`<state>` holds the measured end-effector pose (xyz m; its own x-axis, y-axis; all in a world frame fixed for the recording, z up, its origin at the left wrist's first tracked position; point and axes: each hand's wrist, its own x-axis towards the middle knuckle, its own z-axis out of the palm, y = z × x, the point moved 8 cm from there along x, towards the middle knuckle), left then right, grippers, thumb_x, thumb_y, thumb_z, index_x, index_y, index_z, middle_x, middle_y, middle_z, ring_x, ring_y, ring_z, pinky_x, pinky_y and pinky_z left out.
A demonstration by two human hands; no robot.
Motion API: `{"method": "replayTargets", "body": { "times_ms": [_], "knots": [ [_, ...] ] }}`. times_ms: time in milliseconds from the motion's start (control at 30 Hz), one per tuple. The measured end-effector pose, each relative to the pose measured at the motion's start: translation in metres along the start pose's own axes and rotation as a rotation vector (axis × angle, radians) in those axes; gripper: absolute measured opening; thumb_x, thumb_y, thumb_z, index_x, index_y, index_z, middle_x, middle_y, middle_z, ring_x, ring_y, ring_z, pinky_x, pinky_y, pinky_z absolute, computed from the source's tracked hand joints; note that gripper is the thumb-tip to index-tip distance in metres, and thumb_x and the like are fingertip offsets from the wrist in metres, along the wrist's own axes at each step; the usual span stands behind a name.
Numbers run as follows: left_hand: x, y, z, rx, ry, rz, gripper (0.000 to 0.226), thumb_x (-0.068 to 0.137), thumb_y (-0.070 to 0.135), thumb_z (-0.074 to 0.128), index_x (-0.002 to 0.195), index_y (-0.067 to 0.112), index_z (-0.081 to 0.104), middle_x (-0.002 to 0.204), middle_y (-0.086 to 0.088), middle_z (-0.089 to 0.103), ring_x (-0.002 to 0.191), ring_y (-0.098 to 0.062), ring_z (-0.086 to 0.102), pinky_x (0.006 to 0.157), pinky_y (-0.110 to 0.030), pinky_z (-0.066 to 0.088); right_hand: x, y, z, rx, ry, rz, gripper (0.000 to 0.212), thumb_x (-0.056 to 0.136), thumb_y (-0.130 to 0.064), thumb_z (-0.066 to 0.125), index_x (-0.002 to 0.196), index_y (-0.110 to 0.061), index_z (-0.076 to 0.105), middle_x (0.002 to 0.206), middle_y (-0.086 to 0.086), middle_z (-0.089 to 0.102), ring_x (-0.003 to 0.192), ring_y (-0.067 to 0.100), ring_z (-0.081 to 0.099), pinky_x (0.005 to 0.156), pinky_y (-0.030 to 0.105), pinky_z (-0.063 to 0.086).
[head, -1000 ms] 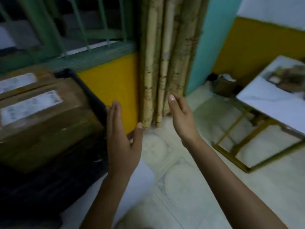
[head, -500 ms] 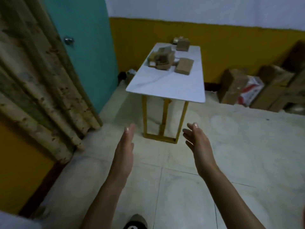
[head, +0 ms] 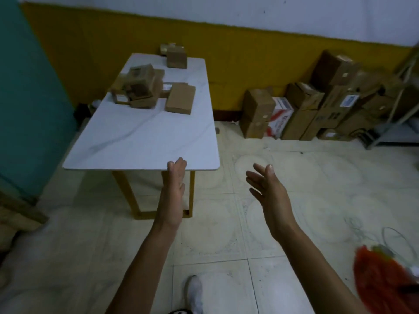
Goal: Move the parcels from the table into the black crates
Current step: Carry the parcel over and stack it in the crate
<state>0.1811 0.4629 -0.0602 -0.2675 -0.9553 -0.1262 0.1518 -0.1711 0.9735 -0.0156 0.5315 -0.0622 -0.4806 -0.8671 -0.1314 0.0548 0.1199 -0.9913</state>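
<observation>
Cardboard parcels (head: pixel 140 87) on table (head: pixel 145 137), well beyond left grip (head: pixel 173 191), right grip (head: pixel 269 200)

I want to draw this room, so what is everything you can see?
White marble-look table with yellow legs: one, white, left of middle.
Brown cardboard parcels: several piled, one flat, one farther back; brown; table's far half.
Big cardboard boxes: many, brown, stacked by the yellow wall, right.
Red-and-white box: one, among those boxes.
Teal door: one, teal, far left.
Orange fluffy thing: one, orange, bottom right.
White shoe: one, white, bottom middle.
Hands: two, bare, empty, held out toward the table: left hand, right hand.
</observation>
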Motion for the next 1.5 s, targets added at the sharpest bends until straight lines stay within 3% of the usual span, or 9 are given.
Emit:
{"method": "replayTargets", "body": {
  "times_ms": [133,333,467,667,800,900,1000,1233,1500],
  "knots": [
    [0.089,0.0,0.028,0.067,-0.028,-0.038,0.077,0.082,0.072,0.024,0.145,0.028,0.032,0.152,0.009,0.033,0.139,-0.009,0.031,0.111,-0.027,0.024,0.065,0.002,-0.011,0.038,0.027,0.069,0.07,0.082,-0.074,0.04,0.132,-0.026,0.051,0.13,0.0,0.061,0.118,0.011,0.058,0.104,0.035,0.043],
    [0.178,-0.017,0.048,0.105,-0.047,-0.13,0.076,0.077,0.071,0.027,0.143,0.034,0.03,0.153,0.011,0.03,0.14,-0.01,0.03,0.114,-0.035,0.023,0.145,0.016,-0.031,0.125,0.11,0.172,0.1,0.045,-0.091,0.058,0.121,-0.026,0.056,0.122,0.002,0.065,0.112,0.013,0.061,0.096,0.034,0.045],
    [0.234,-0.027,0.062,0.095,0.033,-0.155,0.075,0.081,0.07,0.034,0.143,0.028,0.031,0.151,0.009,0.035,0.138,-0.012,0.034,0.113,-0.033,0.024,0.218,0.019,-0.034,0.152,0.051,0.206,0.08,0.074,-0.069,0.04,0.134,-0.016,0.05,0.134,0.011,0.057,0.121,0.022,0.056,0.104,0.039,0.041],
    [0.333,-0.03,0.108,0.154,0.142,-0.113,0.077,0.082,0.065,0.031,0.147,0.023,0.028,0.154,0.003,0.031,0.14,-0.015,0.032,0.117,-0.039,0.024,0.352,0.023,-0.05,0.129,-0.065,0.235,0.079,0.077,-0.066,0.035,0.136,-0.016,0.048,0.135,0.01,0.056,0.122,0.023,0.055,0.109,0.043,0.038],
    [0.399,-0.025,0.155,0.148,0.237,-0.117,0.075,0.08,0.065,0.031,0.144,0.026,0.031,0.152,0.003,0.035,0.138,-0.015,0.034,0.116,-0.039,0.028,0.451,0.006,-0.071,0.089,-0.159,0.235,0.086,0.066,-0.085,0.045,0.127,-0.026,0.053,0.129,0.002,0.06,0.116,0.015,0.058,0.101,0.036,0.042],
    [0.442,-0.02,0.188,0.187,0.268,-0.109,0.072,0.075,0.061,0.029,0.141,0.031,0.031,0.152,0.003,0.034,0.138,-0.015,0.035,0.115,-0.045,0.028,0.526,-0.013,-0.084,0.085,-0.201,0.218,0.064,0.079,-0.066,0.035,0.125,-0.025,0.052,0.133,0.006,0.058,0.118,0.018,0.057,0.101,0.036,0.041],
    [0.475,-0.017,0.2,0.181,0.323,-0.118,0.069,0.077,0.063,0.031,0.139,0.034,0.032,0.152,0.004,0.035,0.138,-0.015,0.035,0.115,-0.045,0.028,0.583,-0.027,-0.083,0.091,-0.234,0.23,0.063,0.078,-0.063,0.036,0.125,-0.023,0.053,0.129,0.006,0.06,0.118,0.019,0.057,0.104,0.039,0.042],
    [0.549,-0.011,0.191,0.144,0.484,-0.125,0.078,0.078,0.072,0.039,0.143,0.029,0.034,0.15,0.004,0.037,0.137,-0.016,0.036,0.114,-0.046,0.029,0.657,-0.027,-0.031,0.065,-0.411,0.271,0.054,0.077,-0.063,0.04,0.114,-0.029,0.058,0.12,0.001,0.065,0.112,0.016,0.061,0.092,0.033,0.047],
    [0.68,0.001,0.156,0.008,0.546,-0.08,0.092,0.069,0.072,0.045,0.146,0.022,0.035,0.152,0.004,0.036,0.137,-0.016,0.035,0.11,-0.031,0.025,0.783,-0.057,0.068,-0.016,-0.544,0.191,0.06,0.078,-0.063,0.041,0.119,-0.024,0.059,0.117,-0.001,0.067,0.109,0.013,0.063,0.089,0.03,0.049]
  ]
}}
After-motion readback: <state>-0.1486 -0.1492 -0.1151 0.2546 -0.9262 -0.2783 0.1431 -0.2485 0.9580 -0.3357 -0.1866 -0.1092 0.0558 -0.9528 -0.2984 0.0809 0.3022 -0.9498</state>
